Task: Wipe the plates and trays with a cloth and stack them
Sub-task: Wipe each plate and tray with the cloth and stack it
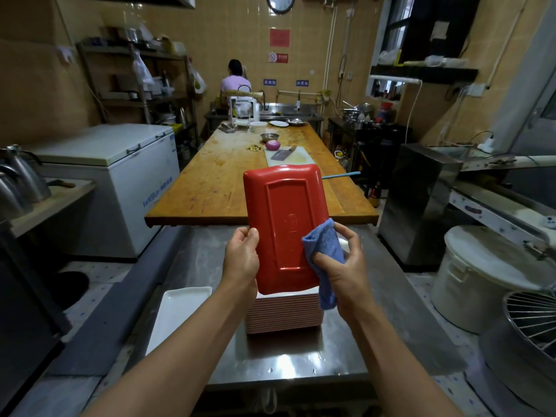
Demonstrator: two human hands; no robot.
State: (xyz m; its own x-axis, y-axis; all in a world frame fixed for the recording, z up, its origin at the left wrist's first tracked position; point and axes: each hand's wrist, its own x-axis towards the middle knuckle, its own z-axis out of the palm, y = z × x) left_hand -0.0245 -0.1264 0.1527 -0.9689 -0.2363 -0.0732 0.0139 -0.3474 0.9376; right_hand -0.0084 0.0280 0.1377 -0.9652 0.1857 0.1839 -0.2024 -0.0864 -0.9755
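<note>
mid-task: left hand [242, 256] grips 1 red tray [285, 227], right hand [343, 263] pinches blue cloth [326, 257] against it, above a tall stack [284, 311] awaiting it.

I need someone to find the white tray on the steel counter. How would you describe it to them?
Start at the steel counter nearest the camera, below the long wooden table. A stack of red trays sits mid-counter; the white tray lies flat just left of it, alone, rectangular, the only white one there.
</note>
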